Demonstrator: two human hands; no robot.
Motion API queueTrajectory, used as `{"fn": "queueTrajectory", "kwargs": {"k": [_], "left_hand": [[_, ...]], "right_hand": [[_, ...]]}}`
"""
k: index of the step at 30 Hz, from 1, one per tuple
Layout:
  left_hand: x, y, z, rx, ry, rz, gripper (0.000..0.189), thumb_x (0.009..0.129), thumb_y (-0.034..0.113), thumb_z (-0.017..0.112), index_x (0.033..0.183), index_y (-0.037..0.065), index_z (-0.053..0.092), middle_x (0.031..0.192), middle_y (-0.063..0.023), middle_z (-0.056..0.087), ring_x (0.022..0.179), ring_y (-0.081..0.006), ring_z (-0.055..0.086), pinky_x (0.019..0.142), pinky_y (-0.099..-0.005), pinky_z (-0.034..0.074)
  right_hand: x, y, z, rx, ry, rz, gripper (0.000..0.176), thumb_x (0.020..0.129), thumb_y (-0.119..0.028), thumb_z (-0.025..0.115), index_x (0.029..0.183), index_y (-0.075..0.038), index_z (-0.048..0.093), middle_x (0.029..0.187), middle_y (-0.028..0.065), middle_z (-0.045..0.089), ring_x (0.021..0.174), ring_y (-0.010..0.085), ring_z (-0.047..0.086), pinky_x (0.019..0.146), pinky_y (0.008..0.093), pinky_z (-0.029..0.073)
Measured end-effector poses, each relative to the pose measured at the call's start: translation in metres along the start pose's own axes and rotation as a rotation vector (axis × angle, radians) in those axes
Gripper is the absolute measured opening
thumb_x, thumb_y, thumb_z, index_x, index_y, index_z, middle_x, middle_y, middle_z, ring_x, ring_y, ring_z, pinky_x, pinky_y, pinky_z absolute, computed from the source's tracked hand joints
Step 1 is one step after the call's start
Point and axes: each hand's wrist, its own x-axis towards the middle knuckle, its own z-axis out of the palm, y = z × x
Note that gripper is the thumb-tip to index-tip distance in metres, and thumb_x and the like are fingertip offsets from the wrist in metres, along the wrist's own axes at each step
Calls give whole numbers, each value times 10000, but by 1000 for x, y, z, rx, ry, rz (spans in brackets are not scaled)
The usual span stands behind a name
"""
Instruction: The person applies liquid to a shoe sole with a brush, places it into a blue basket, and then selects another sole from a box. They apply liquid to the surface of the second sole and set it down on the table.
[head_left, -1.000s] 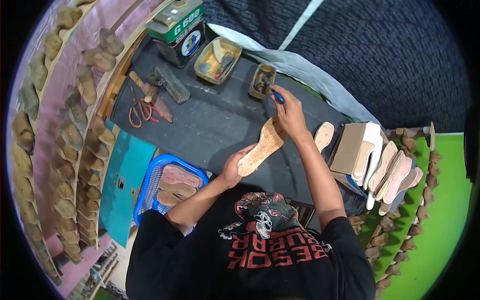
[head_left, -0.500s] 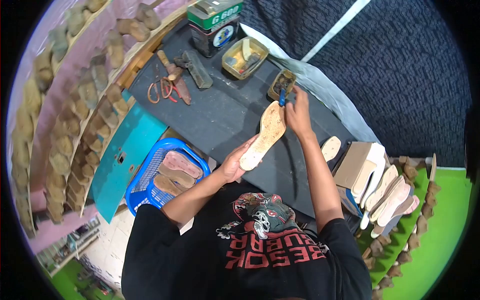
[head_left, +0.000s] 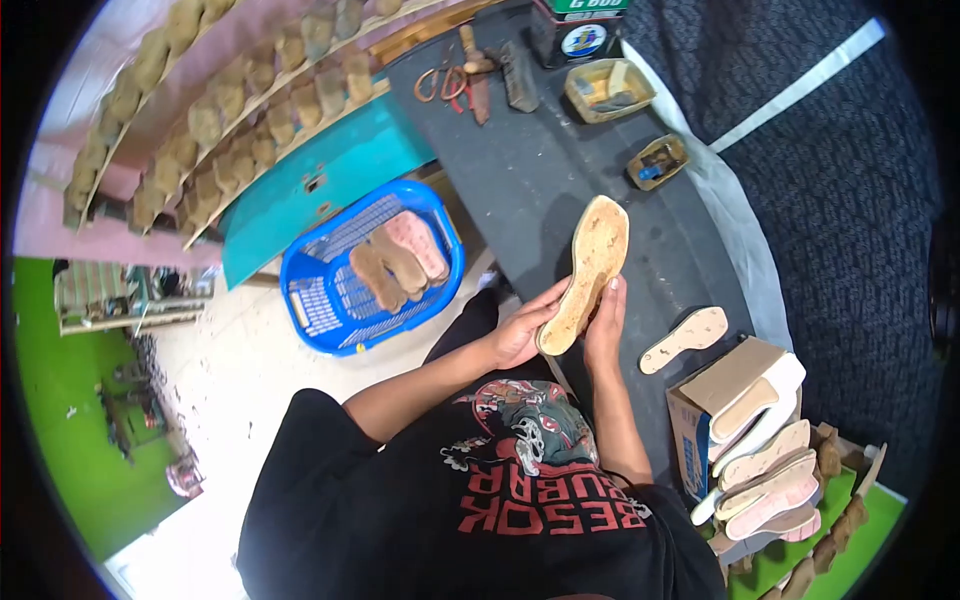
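A tan shoe insole (head_left: pixel 602 240) with dark speckles is held upright at a tilt over the table's near edge. My left hand (head_left: pixel 524 330) grips its heel end from the left. Against its right side, my right hand (head_left: pixel 604 325) is closed round the lower half, its fingers partly hidden. A second insole (head_left: pixel 684 340) lies flat on the table to the right. Beyond my hands stands a small tub (head_left: pixel 656 160) with dark contents and a blue handle (head_left: pixel 651 173) in it.
A blue basket (head_left: pixel 300 262) with several soles sits left of the dark table (head_left: pixel 500 170). Scissors (head_left: pixel 441 84), a larger tub (head_left: pixel 600 112) and a tin (head_left: pixel 584 40) are at the far side. A cardboard box (head_left: pixel 735 372) with several insoles stands at right.
My right hand has left the blue handle at the small tub and come back to the insole. The view has swung left, showing more of the basket and floor.
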Motion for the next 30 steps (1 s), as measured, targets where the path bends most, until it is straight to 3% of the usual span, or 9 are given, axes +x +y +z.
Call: {"fn": "queueTrajectory", "kwargs": {"k": [1, 6, 10, 14, 18, 20, 21, 24, 30], "left_hand": [[-7, 0, 1, -10, 19, 29, 651, 1077, 181, 449, 1643, 52, 155, 1658, -95, 312, 1504, -204, 355, 1229, -360, 302], [-34, 30, -7, 9, 108, 161, 632, 1081, 173, 433, 1645, 81, 163, 1638, -89, 352, 1456, -210, 438, 1157, -389, 423], [-45, 41, -19, 1, 89, 249, 615, 1082, 174, 427, 1637, 74, 184, 1600, -95, 404, 1412, -223, 486, 1148, -386, 425], [-53, 45, -54, -69, -134, 289, 614, 1077, 208, 432, 1633, 109, 189, 1438, -115, 528, 1160, -269, 623, 977, -426, 516], [-92, 87, -59, -91, 93, 345, 605, 1078, 205, 416, 1634, 122, 191, 1412, -114, 544, 1112, -279, 630, 949, -441, 525], [-115, 103, -84, -53, 206, 370, 602, 1072, 179, 415, 1633, 112, 207, 1463, -114, 523, 1167, -274, 628, 995, -436, 517], [-124, 112, -102, -5, 231, 376, 599, 1071, 175, 415, 1631, 109, 213, 1470, -115, 522, 1179, -272, 628, 1006, -435, 516], [-152, 124, -173, 39, 337, 351, 573, 1072, 185, 409, 1616, 93, 252, 1439, -116, 556, 1188, -270, 637, 1017, -436, 521], [-212, 105, -308, -23, 578, 254, 570, 1038, 98, 369, 1601, 108, 284, 1349, -161, 614, 1106, -305, 682, 989, -453, 554]], "right_hand": [[-4, -4, 7, -14, -41, -38, 520, 1120, -411, 338, 1466, -29, 407, 1112, 126, 612, 464, 76, 413, 412, 239, 353], [-7, -60, 18, 144, -416, 270, 620, 1099, -459, 327, 1566, -50, 311, 1393, 208, 549, 440, 90, 415, 364, 230, 340], [-3, -60, 48, 236, -526, 249, 630, 1063, -405, 365, 1574, -45, 289, 1356, 175, 575, 494, 108, 461, 417, 261, 417], [-8, -39, 86, 152, -547, 308, 592, 1040, -341, 373, 1522, 3, 383, 1328, 139, 564, 526, 119, 490, 442, 276, 438], [-11, -28, 142, 230, -501, 362, 515, 1044, -268, 364, 1469, 13, 438, 1174, 109, 628, 539, 128, 546, 467, 279, 478], [-7, -7, 177, 200, -602, 393, 510, 1045, -267, 365, 1466, 11, 441, 1141, 104, 631, 548, 129, 552, 476, 281, 479], [-2, 9, 196, 188, -644, 402, 508, 1045, -266, 365, 1464, 10, 443, 1124, 101, 633, 552, 129, 555, 481, 282, 480], [-2, 55, 252, -9, -717, 484, 403, 1028, -263, 430, 1367, -59, 513, 830, 44, 602, 520, 133, 546, 482, 282, 444], [-17, 189, 335, -132, -887, 640, 330, 1047, -297, 400, 1229, -74, 562, 781, 52, 603, 499, 136, 543, 453, 284, 441]]}}
